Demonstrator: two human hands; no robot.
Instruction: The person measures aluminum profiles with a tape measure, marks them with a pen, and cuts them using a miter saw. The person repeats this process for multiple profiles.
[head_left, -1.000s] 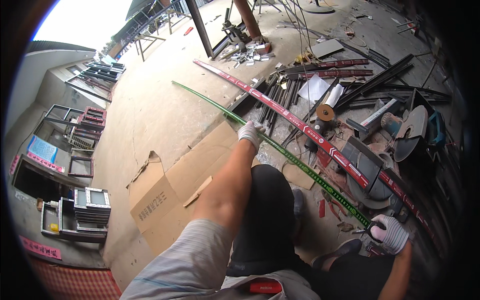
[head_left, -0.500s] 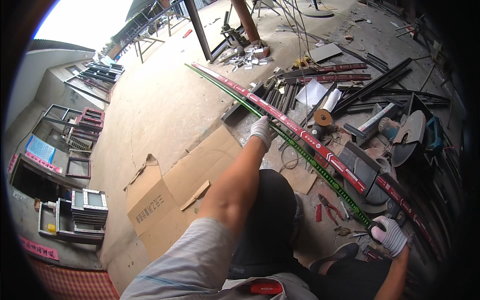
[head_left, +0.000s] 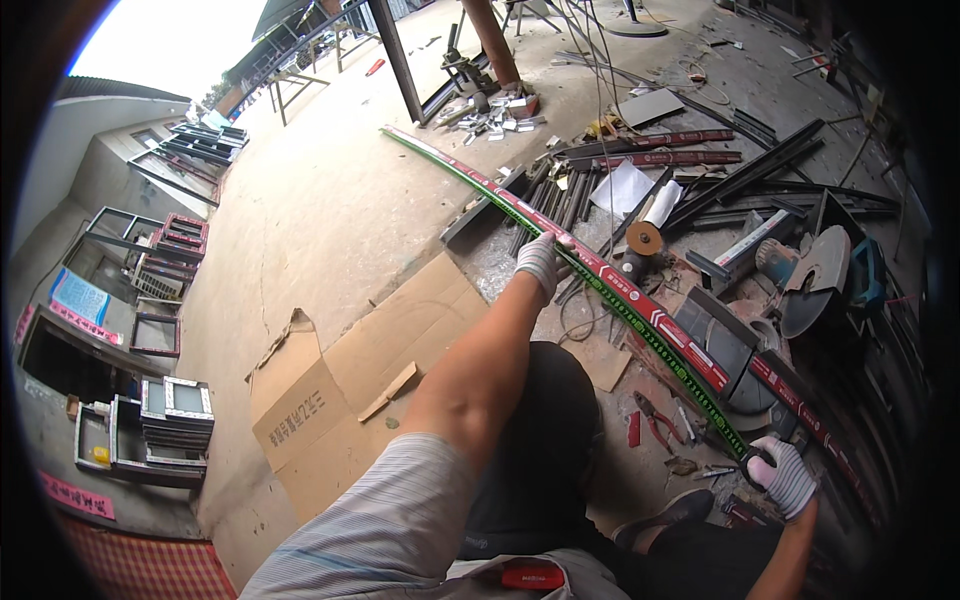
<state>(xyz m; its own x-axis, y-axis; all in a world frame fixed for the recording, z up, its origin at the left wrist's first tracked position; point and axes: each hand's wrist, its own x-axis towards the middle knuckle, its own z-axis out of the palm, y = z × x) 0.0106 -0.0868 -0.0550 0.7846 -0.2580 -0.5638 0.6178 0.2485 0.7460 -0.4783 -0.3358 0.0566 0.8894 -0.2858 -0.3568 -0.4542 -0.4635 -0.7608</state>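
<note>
A long straight metal profile (head_left: 614, 277) wrapped in red and white film slants from the far middle down to the lower right. Along its near edge runs the green blade of a tape measure (head_left: 690, 378). My left hand (head_left: 538, 264), in a white glove, is closed around the blade near the middle, its fingertips against the profile. At the lower right my right hand (head_left: 786, 478), in a striped glove, grips the dark tape case, mostly hidden by the fingers. Red-handled pliers (head_left: 655, 422) lie on the floor to the left of that hand.
Flattened cardboard (head_left: 350, 400) covers the floor at left. A cut-off saw with a round blade (head_left: 818, 282) stands at right, near a grinder with a brown disc (head_left: 645, 237). Dark metal bars (head_left: 750, 170) lie heaped beyond. Window frames (head_left: 180, 420) stack along the left wall.
The green blade has moved up against the profile's edge, closing the gap between them. My left hand has shifted slightly right along with it. My right hand has barely moved.
</note>
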